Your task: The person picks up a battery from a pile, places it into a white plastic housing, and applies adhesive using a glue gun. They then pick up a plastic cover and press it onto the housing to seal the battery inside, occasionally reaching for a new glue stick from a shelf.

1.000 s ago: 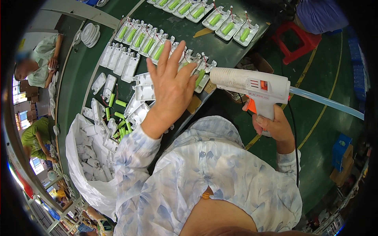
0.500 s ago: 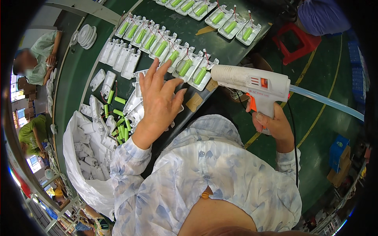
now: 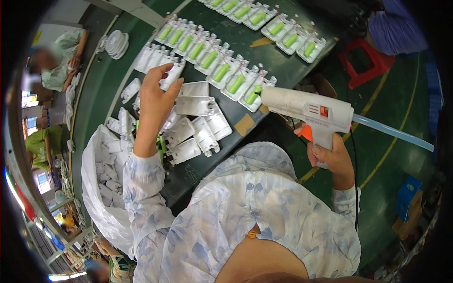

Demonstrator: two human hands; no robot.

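My right hand [image 3: 330, 153] grips the handle of a white hot glue gun [image 3: 309, 107], with fingers by its orange trigger. A translucent bluish glue stick [image 3: 394, 132] sticks out of its rear. The gun's front end is beside the nearest white casing [image 3: 250, 101], which holds a green battery cell [image 3: 254, 94]. My left hand [image 3: 155, 96] reaches over the bench, thumb and forefinger apart around the end white casing [image 3: 172, 78] of a row of similar casings. Whether it touches that casing I cannot tell. Loose white casings [image 3: 204, 134] lie right of my left forearm.
A row of casings with green cells [image 3: 210, 59] runs across the green bench [image 3: 278, 70], another row beyond. A white sack [image 3: 94, 188] of white parts stands at left. A red stool [image 3: 358, 59] is at right. People sit at left; another person is at upper right.
My left hand has moved left and away from me, from above the loose casings to the end of the casing row. The glue gun stays by the nearest filled casing. The view has shifted slightly.
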